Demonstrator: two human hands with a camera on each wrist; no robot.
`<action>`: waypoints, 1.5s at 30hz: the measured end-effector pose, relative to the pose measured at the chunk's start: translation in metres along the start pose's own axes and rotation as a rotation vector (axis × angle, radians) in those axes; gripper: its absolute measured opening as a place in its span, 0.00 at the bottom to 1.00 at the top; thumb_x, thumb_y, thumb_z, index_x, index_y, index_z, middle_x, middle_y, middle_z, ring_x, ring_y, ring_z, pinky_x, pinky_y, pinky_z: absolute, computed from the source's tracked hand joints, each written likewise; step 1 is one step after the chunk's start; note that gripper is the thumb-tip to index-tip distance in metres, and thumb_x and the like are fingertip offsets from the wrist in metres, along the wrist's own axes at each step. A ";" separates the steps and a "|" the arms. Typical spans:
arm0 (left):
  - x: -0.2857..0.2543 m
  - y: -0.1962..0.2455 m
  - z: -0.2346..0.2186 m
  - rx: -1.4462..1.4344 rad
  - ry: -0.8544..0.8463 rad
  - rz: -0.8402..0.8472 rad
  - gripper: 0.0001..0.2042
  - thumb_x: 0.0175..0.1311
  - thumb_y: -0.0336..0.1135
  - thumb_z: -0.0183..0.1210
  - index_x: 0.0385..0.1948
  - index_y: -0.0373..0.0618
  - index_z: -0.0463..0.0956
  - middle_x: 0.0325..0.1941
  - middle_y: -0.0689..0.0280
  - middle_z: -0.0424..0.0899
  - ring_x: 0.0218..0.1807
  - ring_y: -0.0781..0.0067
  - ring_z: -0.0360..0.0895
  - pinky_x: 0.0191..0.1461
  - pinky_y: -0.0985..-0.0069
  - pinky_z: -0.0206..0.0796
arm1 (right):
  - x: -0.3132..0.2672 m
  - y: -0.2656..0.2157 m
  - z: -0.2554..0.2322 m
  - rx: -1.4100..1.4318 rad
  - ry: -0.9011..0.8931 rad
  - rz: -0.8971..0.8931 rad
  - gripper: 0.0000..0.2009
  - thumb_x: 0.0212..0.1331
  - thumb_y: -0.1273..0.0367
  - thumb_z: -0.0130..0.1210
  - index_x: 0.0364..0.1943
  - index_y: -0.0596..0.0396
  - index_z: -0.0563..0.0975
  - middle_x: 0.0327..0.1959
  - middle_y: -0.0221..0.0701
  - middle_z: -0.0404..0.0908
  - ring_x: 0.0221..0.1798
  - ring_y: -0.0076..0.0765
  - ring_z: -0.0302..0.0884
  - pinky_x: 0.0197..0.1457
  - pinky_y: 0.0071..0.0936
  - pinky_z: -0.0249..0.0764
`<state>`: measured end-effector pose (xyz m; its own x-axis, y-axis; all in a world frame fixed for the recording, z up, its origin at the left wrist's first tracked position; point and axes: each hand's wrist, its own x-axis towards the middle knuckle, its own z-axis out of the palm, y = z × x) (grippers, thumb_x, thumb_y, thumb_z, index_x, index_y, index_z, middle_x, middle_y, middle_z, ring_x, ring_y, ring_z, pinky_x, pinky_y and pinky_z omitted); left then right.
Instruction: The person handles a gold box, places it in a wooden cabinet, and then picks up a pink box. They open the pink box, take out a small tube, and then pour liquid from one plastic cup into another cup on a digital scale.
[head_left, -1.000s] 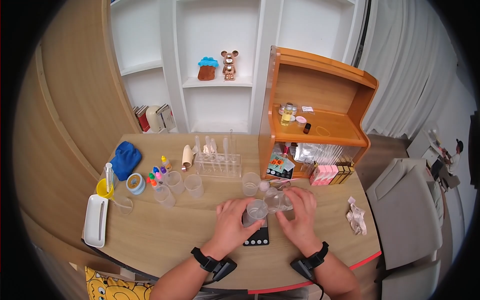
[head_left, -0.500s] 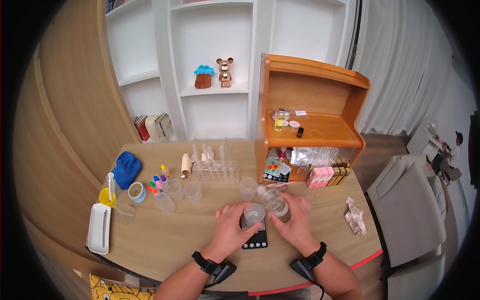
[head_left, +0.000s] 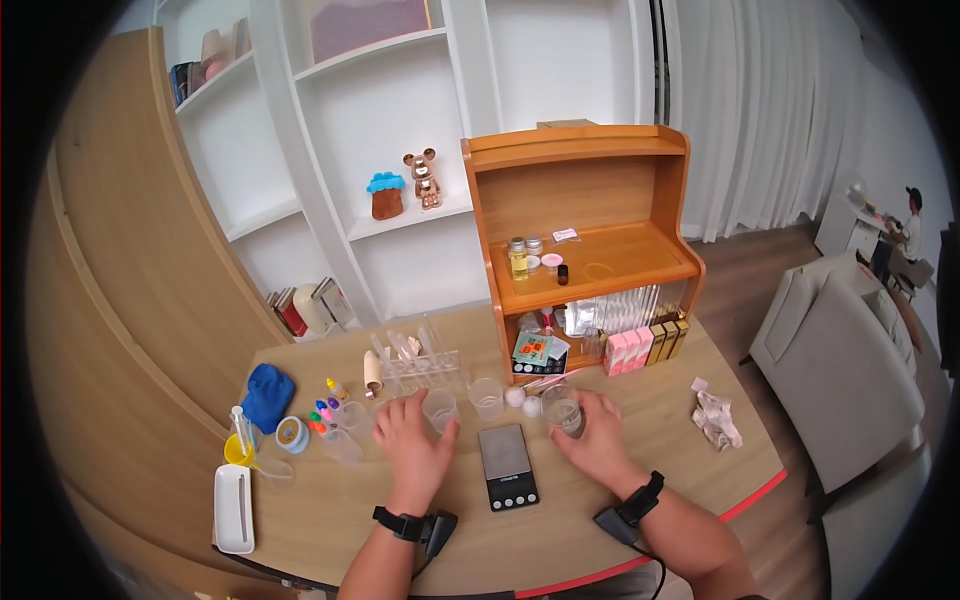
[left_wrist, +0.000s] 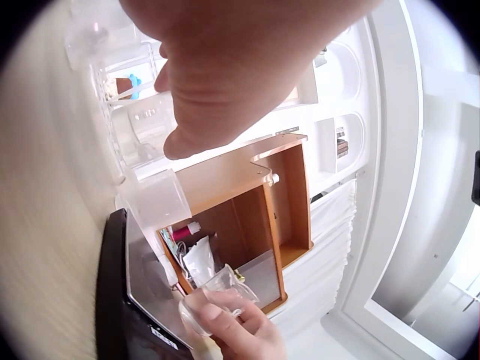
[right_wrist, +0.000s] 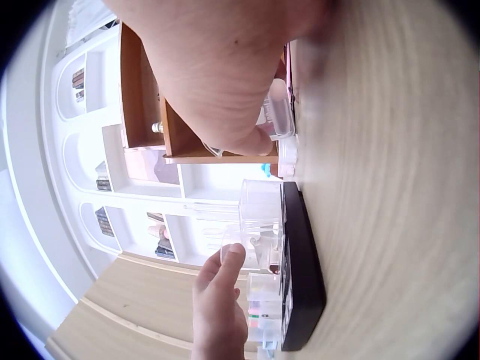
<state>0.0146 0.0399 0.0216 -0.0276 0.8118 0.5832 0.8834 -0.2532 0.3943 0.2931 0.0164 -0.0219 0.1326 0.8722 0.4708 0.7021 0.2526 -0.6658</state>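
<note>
On the left, my left hand (head_left: 410, 450) has its fingers and thumb around a clear plastic cup (head_left: 440, 408), just left of another clear cup (head_left: 487, 398). My right hand (head_left: 598, 440) grips a clear glass beaker (head_left: 562, 412) at the right. Between the hands lies a black scale (head_left: 508, 468) with a bare grey plate. The left wrist view shows the left hand's cup (left_wrist: 142, 129) partly behind the fingers. In the right wrist view, the beaker (right_wrist: 279, 112) is partly hidden by my right hand (right_wrist: 217, 82).
A test tube rack (head_left: 425, 370) stands behind the left hand. More cups (head_left: 342, 447), coloured bottles (head_left: 325, 412), a blue cloth (head_left: 268, 398) and a white tray (head_left: 235, 508) are at left. A wooden shelf (head_left: 590, 235) stands behind; crumpled tissue (head_left: 716, 418) lies right.
My left hand has lifted its cup off the scale and moved it back and left. My right hand has shifted away from the scale with the beaker. The head view has turned.
</note>
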 end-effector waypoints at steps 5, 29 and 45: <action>0.005 -0.006 0.020 0.026 -0.078 -0.039 0.31 0.55 0.43 0.77 0.62 0.44 0.79 0.61 0.57 0.81 0.69 0.51 0.70 0.77 0.48 0.48 | 0.001 0.004 -0.002 -0.005 -0.025 0.027 0.29 0.55 0.60 0.74 0.60 0.57 0.78 0.57 0.45 0.84 0.66 0.57 0.75 0.73 0.51 0.66; -0.059 0.022 -0.033 -0.222 -0.431 0.172 0.56 0.49 0.35 0.81 0.81 0.38 0.53 0.86 0.45 0.53 0.87 0.33 0.47 0.88 0.44 0.42 | 0.000 0.008 0.002 0.012 -0.047 0.049 0.29 0.54 0.61 0.74 0.59 0.55 0.77 0.57 0.45 0.84 0.65 0.59 0.76 0.72 0.52 0.67; -0.027 -0.019 -0.037 0.088 -0.094 0.036 0.50 0.53 0.45 0.80 0.77 0.36 0.62 0.80 0.48 0.65 0.85 0.38 0.52 0.85 0.41 0.42 | 0.001 0.005 -0.002 -0.004 -0.043 0.030 0.29 0.54 0.61 0.74 0.60 0.57 0.77 0.56 0.47 0.84 0.65 0.60 0.75 0.72 0.52 0.67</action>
<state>-0.0184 0.0036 0.0248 0.0455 0.8497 0.5252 0.9208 -0.2395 0.3078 0.2981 0.0182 -0.0240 0.1231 0.8966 0.4255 0.7009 0.2250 -0.6768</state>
